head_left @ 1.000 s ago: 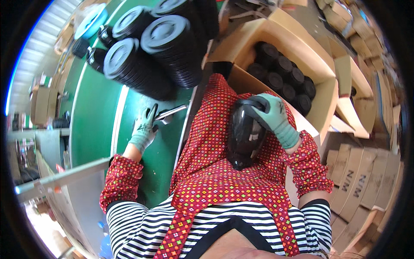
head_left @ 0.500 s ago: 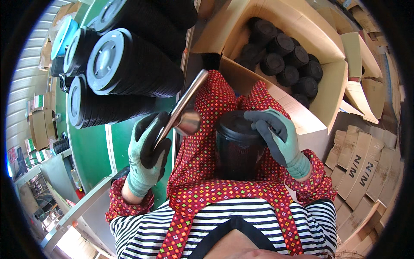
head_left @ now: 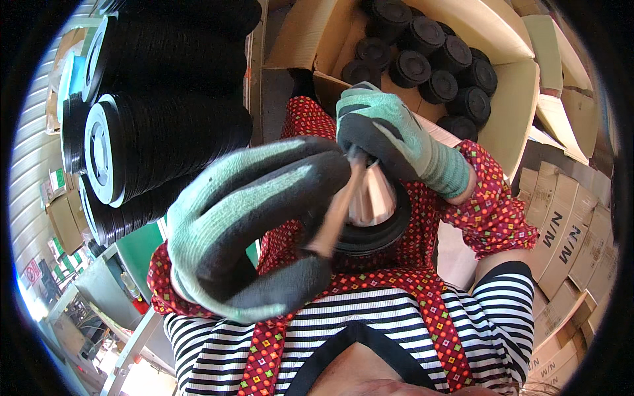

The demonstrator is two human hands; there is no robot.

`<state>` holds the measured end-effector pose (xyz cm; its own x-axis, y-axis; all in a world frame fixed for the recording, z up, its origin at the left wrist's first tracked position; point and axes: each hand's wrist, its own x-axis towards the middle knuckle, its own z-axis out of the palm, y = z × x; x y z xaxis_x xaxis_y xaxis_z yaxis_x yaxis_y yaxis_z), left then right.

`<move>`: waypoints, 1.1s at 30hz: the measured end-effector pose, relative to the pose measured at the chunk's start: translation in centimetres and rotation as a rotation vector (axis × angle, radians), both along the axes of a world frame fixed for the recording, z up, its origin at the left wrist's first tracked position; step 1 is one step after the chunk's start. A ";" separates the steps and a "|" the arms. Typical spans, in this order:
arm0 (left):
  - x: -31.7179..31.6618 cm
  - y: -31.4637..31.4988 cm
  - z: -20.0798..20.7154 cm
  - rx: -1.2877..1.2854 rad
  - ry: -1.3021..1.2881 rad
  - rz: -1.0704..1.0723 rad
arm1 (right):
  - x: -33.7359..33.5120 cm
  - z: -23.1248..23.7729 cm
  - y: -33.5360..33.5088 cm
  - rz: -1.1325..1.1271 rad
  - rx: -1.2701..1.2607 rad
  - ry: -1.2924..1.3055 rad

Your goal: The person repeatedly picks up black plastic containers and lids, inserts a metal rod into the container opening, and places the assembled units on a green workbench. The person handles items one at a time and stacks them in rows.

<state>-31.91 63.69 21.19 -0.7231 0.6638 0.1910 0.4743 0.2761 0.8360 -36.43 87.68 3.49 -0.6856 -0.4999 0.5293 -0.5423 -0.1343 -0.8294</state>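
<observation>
A copper-coloured metal tool (head_left: 340, 211), with a long handle and a flared cone, is tilted over my lap. My right hand (head_left: 386, 132), in a green and black glove, is curled round the handle's upper end. My left hand (head_left: 238, 204), gloved alike, is close to the camera. Its fingers and thumb are wide apart in a C shape, the fingertips near the handle's top and the thumb by its lower end. Behind the cone sits a dark round container with a black lid (head_left: 383, 237) on my lap, partly hidden by the tool and hands.
Stacks of black discs (head_left: 172, 142) lie on their sides on a green table (head_left: 142, 257) at left. An open cardboard box (head_left: 508, 99) ahead holds several black lidded containers (head_left: 409, 68). Flattened cartons (head_left: 555, 231) are piled at right.
My left hand has swung right and nearer the camera with the tool, opening wide. My right hand has left the container's lid, risen and closed on the tool's upper end.
</observation>
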 end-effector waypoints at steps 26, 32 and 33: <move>3.2 11.7 -3.1 -0.156 0.029 -0.096 | 3.6 1.3 -0.2 0.287 -0.181 -0.197; 1.7 6.4 -5.6 0.422 -0.148 -0.262 | 1.8 1.4 1.2 0.202 0.160 -0.121; 1.7 5.3 -6.2 0.522 -0.231 -0.295 | 1.4 2.6 2.5 0.206 0.291 -0.127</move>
